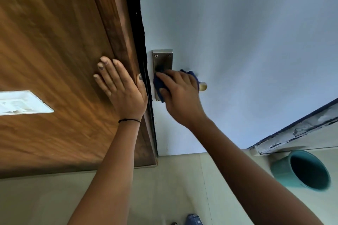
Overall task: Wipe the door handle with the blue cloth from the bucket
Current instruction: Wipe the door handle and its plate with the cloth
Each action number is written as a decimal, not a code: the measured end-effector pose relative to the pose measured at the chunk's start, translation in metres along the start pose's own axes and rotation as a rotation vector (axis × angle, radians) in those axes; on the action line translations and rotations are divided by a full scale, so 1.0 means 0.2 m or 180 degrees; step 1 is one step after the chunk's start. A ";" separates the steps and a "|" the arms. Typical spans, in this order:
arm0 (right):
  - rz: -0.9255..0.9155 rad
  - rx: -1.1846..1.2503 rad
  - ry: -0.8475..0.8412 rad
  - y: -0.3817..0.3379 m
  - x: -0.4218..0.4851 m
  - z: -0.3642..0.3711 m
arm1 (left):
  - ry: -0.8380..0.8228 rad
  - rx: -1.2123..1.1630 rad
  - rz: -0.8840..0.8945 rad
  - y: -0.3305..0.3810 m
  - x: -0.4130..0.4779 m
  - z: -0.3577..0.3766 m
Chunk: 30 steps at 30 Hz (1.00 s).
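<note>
The door handle has a steel backplate (pixel 162 59) screwed to a pale blue door (pixel 237 42), and only the lever's rounded tip (pixel 203 86) shows. My right hand (pixel 180 95) presses the blue cloth (pixel 157 83) over the lever and the plate's lower half. A fold of cloth sticks out behind my knuckles. My left hand (pixel 119 86) lies flat and open on the brown wooden frame (pixel 54 42) beside the door's edge. The teal bucket (pixel 300 170) stands on the floor at the lower right.
A white switch plate (pixel 22 103) sits on the wood panel at the left. The floor is pale tile (pixel 173 188). A worn, chipped skirting (pixel 296 133) runs along the wall above the bucket. A shoe tip (pixel 193 220) shows at the bottom edge.
</note>
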State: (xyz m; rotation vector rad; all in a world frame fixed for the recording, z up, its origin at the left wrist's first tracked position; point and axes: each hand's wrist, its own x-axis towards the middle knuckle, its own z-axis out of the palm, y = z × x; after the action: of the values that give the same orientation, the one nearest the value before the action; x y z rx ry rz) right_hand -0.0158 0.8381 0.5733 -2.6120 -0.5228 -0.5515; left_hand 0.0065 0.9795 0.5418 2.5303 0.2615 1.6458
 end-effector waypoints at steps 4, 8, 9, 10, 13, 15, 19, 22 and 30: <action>-0.0457 -0.0758 -0.0011 -0.07 0.02 0.07 | 0.0067 0.0036 0.0033 -0.01 0.00 0.01; -0.1308 -0.1366 0.0077 0.00 -0.01 0.11 | 0.0039 -0.0043 0.0044 -0.01 0.01 0.00; -0.1491 -0.1416 0.0192 0.04 -0.02 0.12 | 0.0027 -0.0057 0.0041 -0.01 0.00 0.00; -0.1662 -0.1454 0.0318 0.08 -0.02 0.13 | 0.0024 -0.0065 0.0038 -0.01 0.00 0.00; -0.1891 -0.1405 0.0768 0.23 -0.07 0.16 | 0.0031 -0.0043 0.0050 -0.01 0.00 0.00; -0.1484 -0.1194 0.1125 0.33 -0.13 0.16 | 0.0019 -0.0035 0.0053 -0.01 0.00 0.00; 0.0393 0.0354 0.1681 0.41 -0.23 0.11 | -0.0013 -0.0046 0.0020 0.00 0.00 0.00; 0.2242 0.2274 0.1769 0.32 -0.25 0.09 | -0.0031 -0.0067 -0.0016 0.00 0.00 -0.01; 0.3637 0.5223 0.1357 -0.01 -0.08 0.21 | -0.0029 -0.0111 -0.0063 0.01 0.00 -0.02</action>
State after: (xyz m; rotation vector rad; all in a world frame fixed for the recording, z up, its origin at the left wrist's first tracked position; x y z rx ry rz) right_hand -0.0183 0.8550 0.5316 -0.8353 0.5234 -0.0877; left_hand 0.0037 0.9769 0.5446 2.5011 0.2539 1.6172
